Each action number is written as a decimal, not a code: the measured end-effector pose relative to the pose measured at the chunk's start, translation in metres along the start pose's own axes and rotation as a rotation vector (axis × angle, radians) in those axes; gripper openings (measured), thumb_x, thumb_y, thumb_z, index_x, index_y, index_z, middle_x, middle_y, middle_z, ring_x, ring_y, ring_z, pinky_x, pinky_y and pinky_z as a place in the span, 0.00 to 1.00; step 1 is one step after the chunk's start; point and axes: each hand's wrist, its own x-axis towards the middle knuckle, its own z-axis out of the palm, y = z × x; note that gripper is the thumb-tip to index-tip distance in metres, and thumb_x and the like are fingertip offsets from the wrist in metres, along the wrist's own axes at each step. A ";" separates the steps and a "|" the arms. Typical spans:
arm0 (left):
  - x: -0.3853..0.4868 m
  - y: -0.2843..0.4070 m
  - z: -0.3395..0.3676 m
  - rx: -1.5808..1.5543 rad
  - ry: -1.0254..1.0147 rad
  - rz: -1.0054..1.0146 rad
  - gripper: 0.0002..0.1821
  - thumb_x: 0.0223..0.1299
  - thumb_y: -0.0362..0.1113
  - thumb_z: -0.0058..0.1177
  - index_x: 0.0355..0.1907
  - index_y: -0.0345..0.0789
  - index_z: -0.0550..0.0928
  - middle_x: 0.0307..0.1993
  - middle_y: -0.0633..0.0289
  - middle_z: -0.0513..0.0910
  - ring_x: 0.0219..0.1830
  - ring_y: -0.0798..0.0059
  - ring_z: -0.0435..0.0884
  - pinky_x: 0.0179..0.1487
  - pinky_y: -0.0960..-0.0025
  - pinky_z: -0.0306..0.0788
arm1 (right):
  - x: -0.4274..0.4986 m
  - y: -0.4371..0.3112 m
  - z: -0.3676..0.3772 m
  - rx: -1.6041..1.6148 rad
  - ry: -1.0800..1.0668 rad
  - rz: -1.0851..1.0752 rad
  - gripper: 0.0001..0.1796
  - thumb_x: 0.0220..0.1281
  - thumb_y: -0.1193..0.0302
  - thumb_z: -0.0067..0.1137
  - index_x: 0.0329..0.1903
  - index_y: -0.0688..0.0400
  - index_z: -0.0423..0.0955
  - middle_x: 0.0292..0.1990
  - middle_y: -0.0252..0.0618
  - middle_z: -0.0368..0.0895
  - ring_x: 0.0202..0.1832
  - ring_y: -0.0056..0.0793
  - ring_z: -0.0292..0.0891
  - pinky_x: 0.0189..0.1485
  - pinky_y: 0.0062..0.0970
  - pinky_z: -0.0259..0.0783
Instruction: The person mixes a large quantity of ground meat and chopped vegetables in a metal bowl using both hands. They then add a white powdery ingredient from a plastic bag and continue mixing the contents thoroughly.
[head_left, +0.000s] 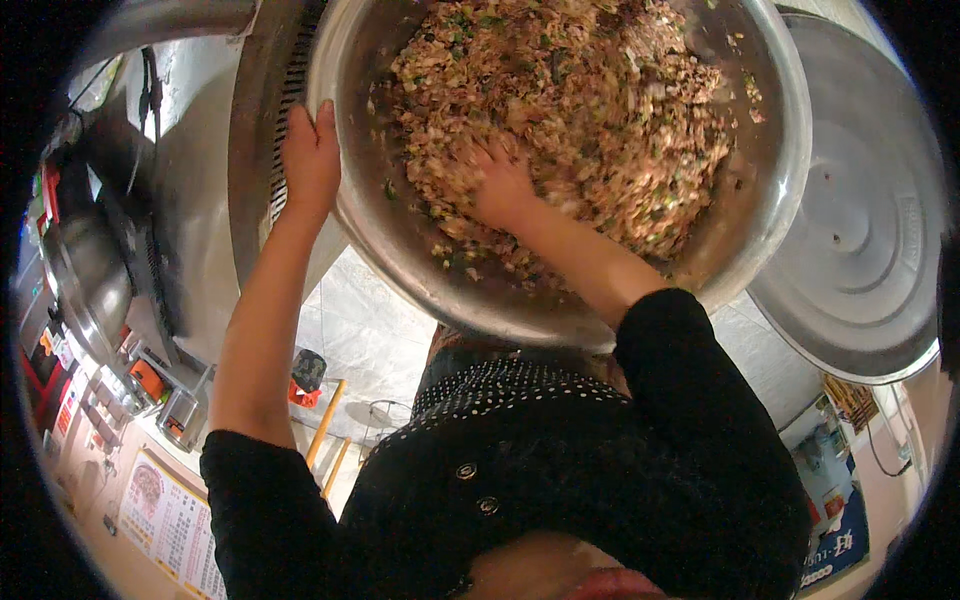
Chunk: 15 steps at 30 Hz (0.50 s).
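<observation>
A large stainless steel basin (784, 142) stands before me, holding a heap of chopped filling (630, 112) with pale, brown and green bits. My left hand (311, 161) grips the basin's left rim, its thumb over the edge and the fingers outside. Inside the basin, my right hand (504, 184) is pressed into the near left part of the filling. Its fingertips are blurred and partly covered by the mix, so I cannot tell whether they close on any. Loose scraps cling to the basin's inner wall.
A round grey metal lid (862, 217) lies to the right, partly behind the basin. At left is a metal rim with dark slots (289, 127). Farther left stands a shiny metal vessel (90, 270). A printed poster (169, 517) hangs at lower left above pale floor tiles (360, 300).
</observation>
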 end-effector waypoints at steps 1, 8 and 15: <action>0.000 -0.002 0.000 -0.003 -0.011 -0.017 0.20 0.70 0.49 0.43 0.35 0.30 0.67 0.28 0.38 0.76 0.33 0.38 0.74 0.38 0.49 0.67 | -0.024 0.008 0.010 0.024 0.054 -0.138 0.42 0.47 0.44 0.64 0.67 0.38 0.64 0.68 0.34 0.58 0.72 0.47 0.47 0.63 0.59 0.60; 0.006 -0.010 0.003 0.028 -0.018 -0.017 0.24 0.69 0.53 0.41 0.36 0.29 0.67 0.31 0.36 0.76 0.36 0.36 0.75 0.41 0.46 0.66 | -0.154 0.111 -0.031 0.380 -0.437 0.280 0.38 0.54 0.55 0.62 0.68 0.47 0.61 0.68 0.39 0.59 0.64 0.48 0.64 0.58 0.46 0.69; 0.004 -0.006 0.004 0.027 -0.001 -0.030 0.24 0.69 0.52 0.42 0.35 0.29 0.67 0.31 0.38 0.76 0.36 0.36 0.74 0.41 0.48 0.66 | -0.195 0.123 -0.017 1.863 0.346 1.542 0.34 0.68 0.43 0.40 0.68 0.51 0.60 0.68 0.44 0.58 0.68 0.44 0.55 0.60 0.43 0.67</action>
